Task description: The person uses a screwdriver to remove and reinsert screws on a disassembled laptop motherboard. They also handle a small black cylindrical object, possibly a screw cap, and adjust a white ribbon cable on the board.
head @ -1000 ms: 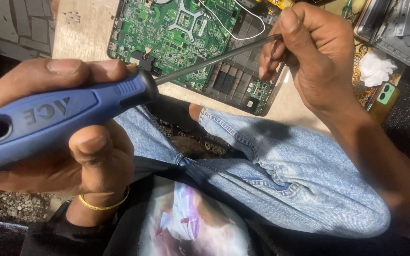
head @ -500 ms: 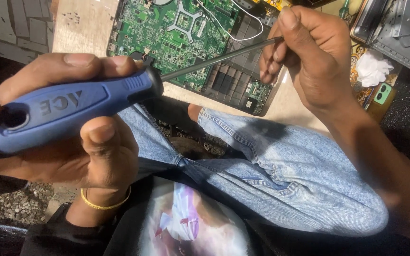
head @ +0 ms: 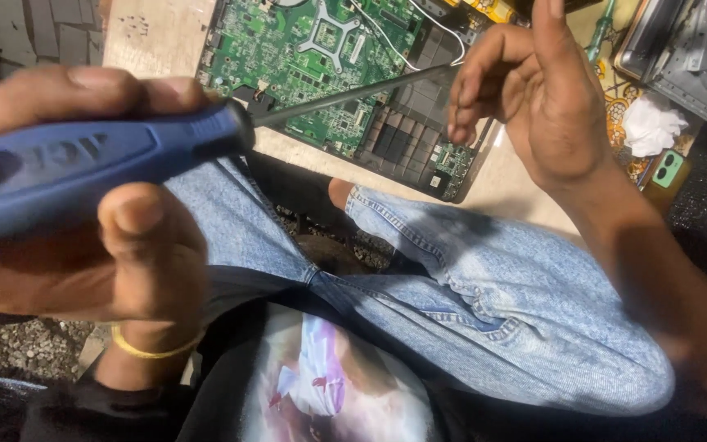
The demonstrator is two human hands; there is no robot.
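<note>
My left hand is wrapped around the blue handle of a screwdriver, close to the camera at the left, thumb pressed on the underside. The thin dark shaft runs up and right over a green circuit board that lies on a beige surface. My right hand meets the shaft's tip. Its lower fingers curl around the tip while the index finger points straight up. The tip itself is hidden behind those fingers. A yellow band sits on my left wrist.
My knees in light blue jeans fill the middle. At upper right lie a grey metal casing, a crumpled white tissue, a small green part and a green-handled tool. Gravel floor shows at lower left.
My left hand has rolled the blue handle and drawn it nearer the camera. My right index finger has lifted off and straightened upward, while the other fingers stay at the tip.
</note>
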